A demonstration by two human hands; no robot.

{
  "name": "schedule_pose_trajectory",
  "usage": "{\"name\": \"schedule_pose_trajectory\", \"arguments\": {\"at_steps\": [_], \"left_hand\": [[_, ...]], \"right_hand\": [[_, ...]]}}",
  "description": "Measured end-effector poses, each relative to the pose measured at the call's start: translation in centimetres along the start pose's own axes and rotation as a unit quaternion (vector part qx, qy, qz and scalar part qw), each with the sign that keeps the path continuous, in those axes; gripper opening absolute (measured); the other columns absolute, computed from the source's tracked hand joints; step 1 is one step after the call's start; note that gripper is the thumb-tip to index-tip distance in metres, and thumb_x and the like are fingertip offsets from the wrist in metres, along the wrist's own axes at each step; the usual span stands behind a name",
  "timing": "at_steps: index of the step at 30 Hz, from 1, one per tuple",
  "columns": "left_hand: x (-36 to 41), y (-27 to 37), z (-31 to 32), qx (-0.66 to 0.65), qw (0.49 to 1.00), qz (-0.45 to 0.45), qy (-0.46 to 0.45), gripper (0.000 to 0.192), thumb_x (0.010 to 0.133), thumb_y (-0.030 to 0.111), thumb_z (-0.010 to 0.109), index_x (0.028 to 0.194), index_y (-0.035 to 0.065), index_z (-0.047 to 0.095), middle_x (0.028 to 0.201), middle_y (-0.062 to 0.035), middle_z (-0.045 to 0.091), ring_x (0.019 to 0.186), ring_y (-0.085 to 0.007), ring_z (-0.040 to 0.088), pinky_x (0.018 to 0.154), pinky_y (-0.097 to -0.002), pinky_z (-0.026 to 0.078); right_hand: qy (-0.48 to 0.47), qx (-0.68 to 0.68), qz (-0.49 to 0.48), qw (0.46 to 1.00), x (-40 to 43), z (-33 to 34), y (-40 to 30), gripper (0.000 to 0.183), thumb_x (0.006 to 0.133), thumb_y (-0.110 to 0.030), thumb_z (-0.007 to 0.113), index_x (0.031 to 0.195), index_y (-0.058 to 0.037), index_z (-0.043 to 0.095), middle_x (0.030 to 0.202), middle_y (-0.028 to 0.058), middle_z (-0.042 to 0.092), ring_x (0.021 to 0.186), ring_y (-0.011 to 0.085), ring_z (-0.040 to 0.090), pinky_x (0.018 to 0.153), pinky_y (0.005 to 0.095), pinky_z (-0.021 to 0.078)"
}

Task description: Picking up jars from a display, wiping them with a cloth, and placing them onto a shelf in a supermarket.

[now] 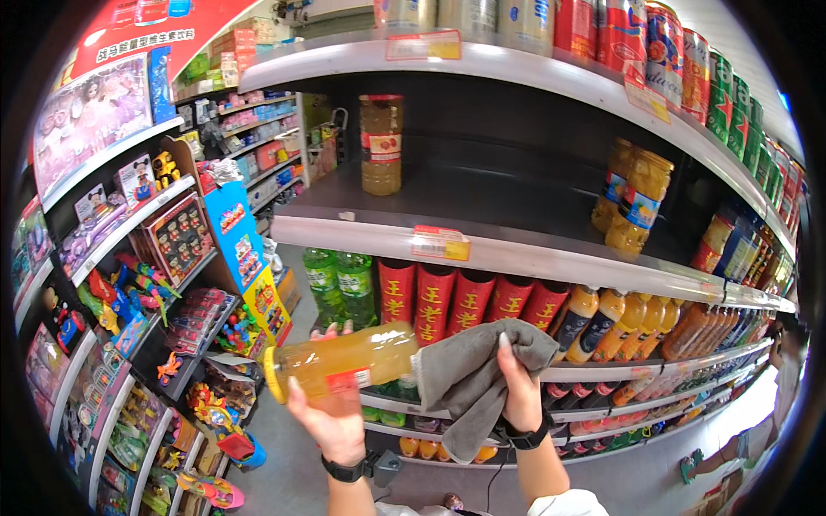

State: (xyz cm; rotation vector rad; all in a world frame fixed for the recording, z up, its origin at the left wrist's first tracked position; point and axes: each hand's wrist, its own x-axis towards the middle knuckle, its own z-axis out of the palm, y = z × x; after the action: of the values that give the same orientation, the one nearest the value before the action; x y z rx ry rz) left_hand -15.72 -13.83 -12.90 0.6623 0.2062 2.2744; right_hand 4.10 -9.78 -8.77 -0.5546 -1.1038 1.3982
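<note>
My left hand (pixel 332 413) grips a glass jar (pixel 348 358) of yellowish preserved fruit or drink. The jar lies on its side, its yellow lid towards the left. In my right hand (pixel 519 393) is a bunched grey cloth (pixel 471 374), whose left edge meets or overlaps the base of the jar. Both hands are in front of the shelves. On the shelf behind them, a tall jar with a red lid (pixel 381 151) stands upright at the left. Two jars of preserved fruit (pixel 639 200) stand further right.
The shelf edge (pixel 361 238) with a price tag runs just above my hands. Green bottles (pixel 339 284), red cartons or canisters (pixel 435 300) and orange drink bottles (pixel 606 322) fill the level below. Cans (pixel 619 45) line the top. A toy rack (pixel 148 226) stands left; a person (pixel 771 387) is at far right.
</note>
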Motion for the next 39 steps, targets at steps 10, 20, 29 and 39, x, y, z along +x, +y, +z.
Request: {"name": "schedule_pose_trajectory", "arguments": {"at_steps": [10, 20, 29, 39], "left_hand": [[-3.4, -2.0, -0.3, -0.006, 0.997, -0.066, 0.037, 0.071, 0.083, 0.048, 0.053, 0.132, -0.0013, 0.037, 0.13, -0.0187, 0.045, 0.123, -0.0324, 0.042, 0.106, -0.0455, 0.03], [-7.7, -6.4, 2.2, 0.154, 0.981, -0.059, -0.102, 0.091, 0.066, 0.055, 0.071, 0.129, 0.0018, 0.031, 0.127, -0.0164, 0.045, 0.122, -0.0304, 0.042, 0.106, -0.0442, 0.031], [-8.2, -7.7, 2.7, 0.33, 0.881, 0.052, -0.335, 0.094, 0.061, 0.032, 0.085, 0.129, 0.0109, 0.025, 0.125, -0.0163, 0.046, 0.12, -0.036, 0.044, 0.103, -0.0477, 0.035], [-10.5, -8.8, 3.9, 0.238, 0.92, 0.04, -0.309, 0.083, 0.072, 0.054, 0.069, 0.131, 0.01, 0.03, 0.113, -0.0158, 0.053, 0.11, -0.0289, 0.051, 0.102, -0.0443, 0.033]], "right_hand": [[0.119, 0.284, 0.126, 0.943, -3.3, -4.4, 7.4, 0.042, 0.094, -0.037, 0.046, 0.123, -0.0069, 0.048, 0.121, 0.0087, 0.056, 0.109, 0.0226, 0.054, 0.094, 0.0368, 0.0428], [0.136, 0.15, 0.081, 0.976, -5.3, -3.5, 5.7, 0.031, 0.087, -0.012, 0.061, 0.117, -0.0062, 0.055, 0.111, 0.0046, 0.06, 0.101, 0.0128, 0.056, 0.088, 0.0287, 0.0443], [0.178, 0.117, 0.009, 0.977, -6.8, -4.8, 3.2, 0.027, 0.087, -0.012, 0.062, 0.112, -0.0035, 0.056, 0.107, 0.0045, 0.061, 0.096, 0.0131, 0.057, 0.084, 0.0279, 0.0456], [0.173, -0.105, -0.088, 0.975, -8.8, -4.3, 1.4, 0.023, 0.088, -0.01, 0.06, 0.107, 0.002, 0.06, 0.101, 0.0045, 0.064, 0.091, 0.0104, 0.057, 0.083, 0.024, 0.0434]]}}
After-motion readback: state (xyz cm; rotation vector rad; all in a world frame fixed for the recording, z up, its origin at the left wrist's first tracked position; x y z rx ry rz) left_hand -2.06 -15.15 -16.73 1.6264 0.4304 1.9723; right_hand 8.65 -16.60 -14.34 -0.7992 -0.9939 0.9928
